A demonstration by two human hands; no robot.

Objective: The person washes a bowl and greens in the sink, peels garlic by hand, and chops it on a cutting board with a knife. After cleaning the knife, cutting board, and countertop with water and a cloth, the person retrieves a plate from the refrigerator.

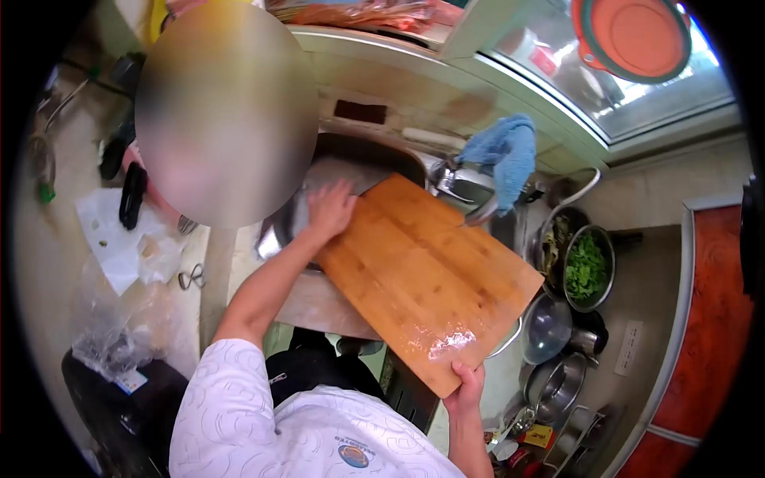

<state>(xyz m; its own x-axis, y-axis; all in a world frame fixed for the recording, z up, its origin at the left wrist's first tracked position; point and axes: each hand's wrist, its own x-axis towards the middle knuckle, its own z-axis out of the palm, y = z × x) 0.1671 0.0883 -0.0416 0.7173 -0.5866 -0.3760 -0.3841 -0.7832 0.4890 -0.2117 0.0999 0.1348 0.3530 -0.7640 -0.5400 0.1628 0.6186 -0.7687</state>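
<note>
A wet wooden cutting board (430, 271) is tilted across the sink (410, 163), its near end shiny with water. At the board's near corner, my right hand (466, 386) is closed, with the thumb on top and the other fingers hidden underneath. My left hand (331, 209) reaches over the sink at the board's far left edge. Its fingers look stretched out and slightly blurred; whether they press on the board is hard to see. Beyond the board stands a metal faucet (454, 179) with a blue towel (506, 155) hanging beside it.
Right of the board are a bowl of green leaves (586, 269), a glass lid (547, 328) and metal pots (558, 386). On the left counter lie scissors (191, 276), plastic bags (119, 323) and white paper (111, 239). A blurred round patch hides the upper left.
</note>
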